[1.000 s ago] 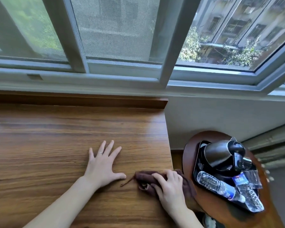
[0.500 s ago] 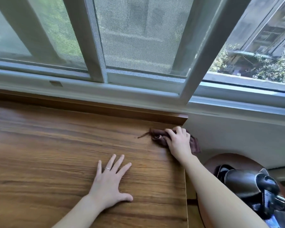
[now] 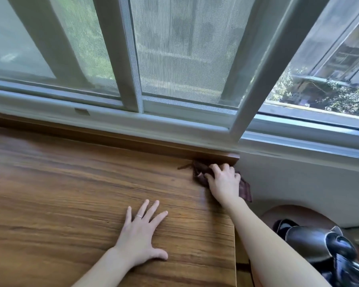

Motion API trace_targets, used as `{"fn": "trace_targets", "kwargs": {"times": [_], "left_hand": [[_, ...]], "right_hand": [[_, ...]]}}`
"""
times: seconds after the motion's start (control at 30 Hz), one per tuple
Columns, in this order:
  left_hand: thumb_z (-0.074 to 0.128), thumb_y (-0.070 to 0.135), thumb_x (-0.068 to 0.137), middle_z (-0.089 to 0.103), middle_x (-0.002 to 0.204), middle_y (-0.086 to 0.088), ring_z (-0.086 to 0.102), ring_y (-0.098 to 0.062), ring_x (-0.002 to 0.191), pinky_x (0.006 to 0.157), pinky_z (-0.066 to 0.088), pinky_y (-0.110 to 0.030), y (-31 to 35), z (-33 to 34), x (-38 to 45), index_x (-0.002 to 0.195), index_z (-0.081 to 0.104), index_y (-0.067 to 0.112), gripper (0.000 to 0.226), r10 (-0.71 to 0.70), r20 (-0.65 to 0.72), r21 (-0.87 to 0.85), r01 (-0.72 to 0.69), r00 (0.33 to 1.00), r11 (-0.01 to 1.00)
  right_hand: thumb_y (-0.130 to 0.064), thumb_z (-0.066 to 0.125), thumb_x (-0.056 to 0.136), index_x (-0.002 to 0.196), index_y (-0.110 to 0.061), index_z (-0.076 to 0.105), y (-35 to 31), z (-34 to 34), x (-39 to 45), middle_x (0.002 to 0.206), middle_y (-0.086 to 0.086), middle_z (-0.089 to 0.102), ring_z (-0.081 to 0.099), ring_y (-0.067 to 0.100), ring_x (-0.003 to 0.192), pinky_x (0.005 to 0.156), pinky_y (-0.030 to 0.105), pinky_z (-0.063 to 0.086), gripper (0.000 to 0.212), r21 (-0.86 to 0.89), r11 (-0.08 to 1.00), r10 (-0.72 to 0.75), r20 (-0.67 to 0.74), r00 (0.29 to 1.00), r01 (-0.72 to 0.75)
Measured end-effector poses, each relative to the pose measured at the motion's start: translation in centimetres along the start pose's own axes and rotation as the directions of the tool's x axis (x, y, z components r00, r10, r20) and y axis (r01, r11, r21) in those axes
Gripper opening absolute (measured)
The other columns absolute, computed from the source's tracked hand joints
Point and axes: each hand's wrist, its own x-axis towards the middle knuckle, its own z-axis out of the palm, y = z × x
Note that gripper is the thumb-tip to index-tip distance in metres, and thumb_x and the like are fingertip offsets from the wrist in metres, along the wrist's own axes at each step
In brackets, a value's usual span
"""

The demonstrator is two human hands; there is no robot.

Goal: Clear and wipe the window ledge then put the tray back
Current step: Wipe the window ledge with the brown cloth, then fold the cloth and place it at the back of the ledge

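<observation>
— Now at the far right corner of the brown wood-grain window ledge, the right hand presses a crumpled dark brown cloth, fingers curled over it, against the raised back lip.

— A second ago that cloth sat at the ledge's near right edge?

— Yes; the stroke has run front to back. The left hand lies flat, fingers spread, near the ledge's front.

— And the tray?

— Off the ledge, beside its right end: the black tray carries a dark metal kettle on a round wooden table. Wiping seems well along; replacing the tray remains.
</observation>
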Motion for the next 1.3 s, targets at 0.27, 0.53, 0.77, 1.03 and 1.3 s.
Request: {"fn": "trace_targets", "kwargs": {"times": [0.27,0.53,0.77,1.03,1.3], "left_hand": [[0.048,0.061,0.09,0.031,0.156,0.013,0.028,-0.017,0.144,0.114,0.031,-0.044,0.3,-4.3,2.0,0.149,0.028,0.034,0.068,-0.036,-0.206,-0.218,-0.01,0.978,0.976],[0.058,0.057,0.086,0.047,0.139,0.0,0.037,-0.028,0.135,0.106,0.039,-0.043,0.0,-4.2,3.0,0.136,0.046,0.029,0.059,0.041,0.046,-0.152,-0.033,0.998,0.988],[0.069,0.051,0.079,0.059,0.104,0.002,0.054,-0.021,0.099,0.081,0.042,-0.031,-0.5,-3.7,1.0,0.081,0.047,0.032,0.029,0.107,0.257,-0.261,-0.038,0.961,0.965],[0.065,0.032,0.087,0.056,0.084,0.007,0.052,-0.018,0.085,0.072,0.039,-0.032,-3.3,-9.7,-4.0,0.084,0.042,0.029,0.023,0.221,-0.058,-0.408,-0.226,0.973,0.885],[0.066,0.021,0.089,0.066,0.076,0.01,0.055,-0.002,0.07,0.068,0.043,-0.019,-5.1,-21.0,-7.8,0.089,0.062,0.03,0.01,0.326,-0.356,-0.475,-0.47,0.876,0.744]], "right_hand": [[-0.062,0.018,0.087,0.131,-0.04,0.054,-4.7,-2.7,-12.1,0.121,0.002,0.052,0.046,0.027,0.116,0.096,0.043,0.036,0.062,0.129,0.98,-0.187,0.33,0.925,0.152],[-0.041,0.05,0.097,0.14,-0.031,0.048,-4.4,-4.3,-15.3,0.133,-0.002,0.045,0.038,0.023,0.128,0.107,0.037,0.035,0.045,0.13,0.991,-0.034,0.364,0.931,-0.014],[-0.04,0.074,0.079,0.076,-0.03,0.051,-3.3,-6.6,-15.5,0.079,-0.012,0.056,0.053,0.012,0.08,0.074,0.026,0.044,0.025,0.27,0.925,0.059,0.593,0.803,-0.267],[-0.023,0.07,0.079,0.072,-0.025,0.051,-4.2,-12.3,-16.0,0.069,-0.004,0.067,0.049,0.01,0.059,0.059,0.028,0.038,0.02,0.668,0.693,-0.058,0.428,0.902,-0.272],[-0.012,0.076,0.083,0.076,-0.029,0.059,-7.6,-20.2,-13.3,0.074,-0.002,0.075,0.053,0.007,0.06,0.063,0.027,0.044,0.024,0.736,0.677,-0.159,0.157,0.975,-0.008]]}}
